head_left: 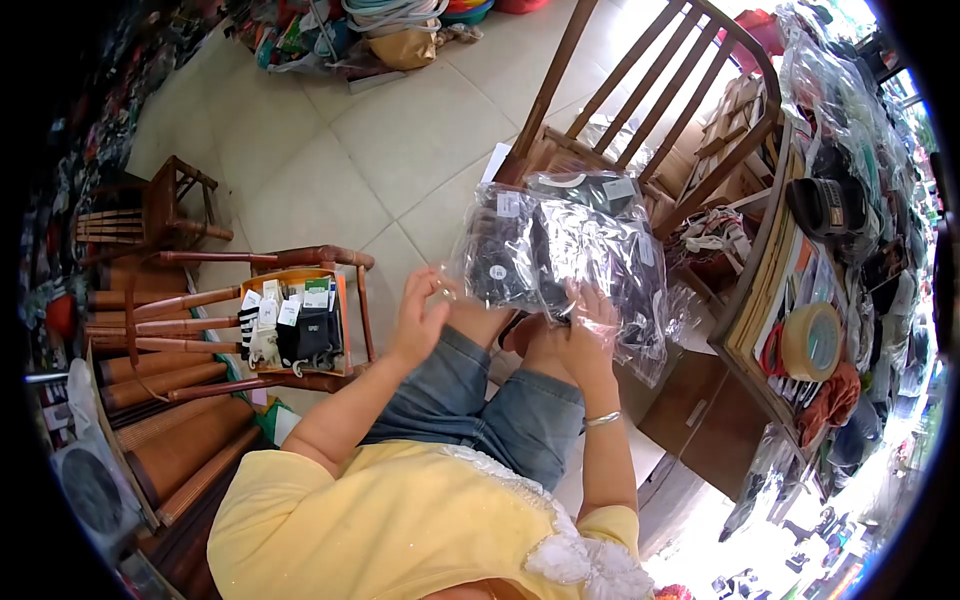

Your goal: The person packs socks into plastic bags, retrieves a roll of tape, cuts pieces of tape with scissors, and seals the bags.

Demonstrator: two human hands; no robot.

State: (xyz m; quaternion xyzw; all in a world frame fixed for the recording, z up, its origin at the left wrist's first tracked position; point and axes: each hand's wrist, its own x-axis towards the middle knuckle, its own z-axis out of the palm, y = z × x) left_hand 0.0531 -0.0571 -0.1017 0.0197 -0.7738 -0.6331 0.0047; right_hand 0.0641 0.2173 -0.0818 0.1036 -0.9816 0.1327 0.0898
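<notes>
Clear plastic bags with dark folded goods, bearing small white labels, lie across the seat of a wooden chair and reach toward my knees. My right hand, a silver bangle at its wrist, rests on the near part of the plastic with fingers stretched out. My left hand is beside the left edge of the bags, thumb and fingers apart and slightly curled. Whether its fingertips touch the plastic is blurred. Another bag with a dark item lies at the back of the pile.
The wooden chair stands in front of me. To the left, a small bamboo chair holds an orange box of labelled socks. On the right, a crowded table carries a tape roll and papers. Rolled mats lie at far left.
</notes>
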